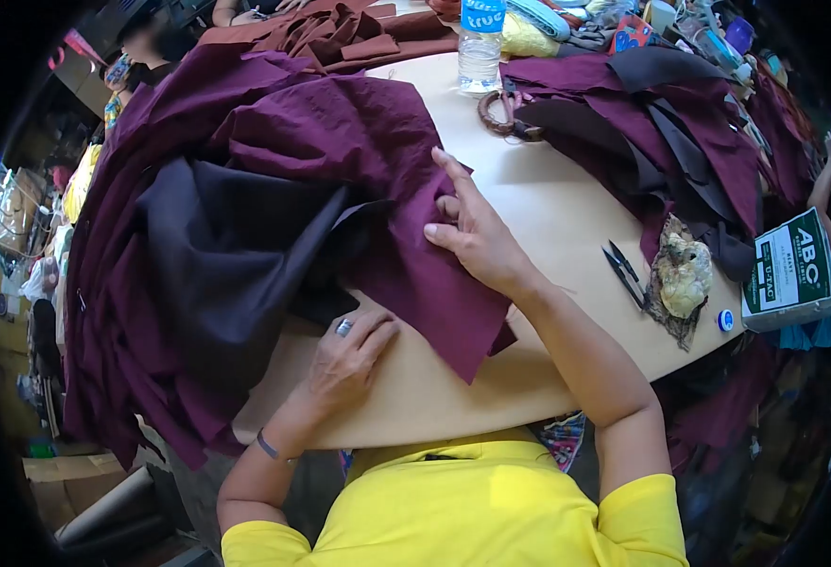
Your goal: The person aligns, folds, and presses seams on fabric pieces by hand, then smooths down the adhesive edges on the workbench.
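A large heap of maroon cloth [330,123] covers the left part of the pale table, with a black cloth [236,246] lying over it. My right hand [477,231] is open at the heap's right edge, index finger stretched out and thumb apart, touching the maroon cloth. Below the heap, near the table's front edge, my left hand [354,354] wears a ring and rests with its fingers curled together beside the cloth; what is under its fingertips is hidden.
Black thread snips [626,274] lie to the right, beside a crumpled patterned cloth [682,279], a small blue-lidded jar [725,320] and an ABC box [791,269]. A water bottle [480,52] stands at the back, near more maroon and black pieces [642,123]. Another person's hands show behind.
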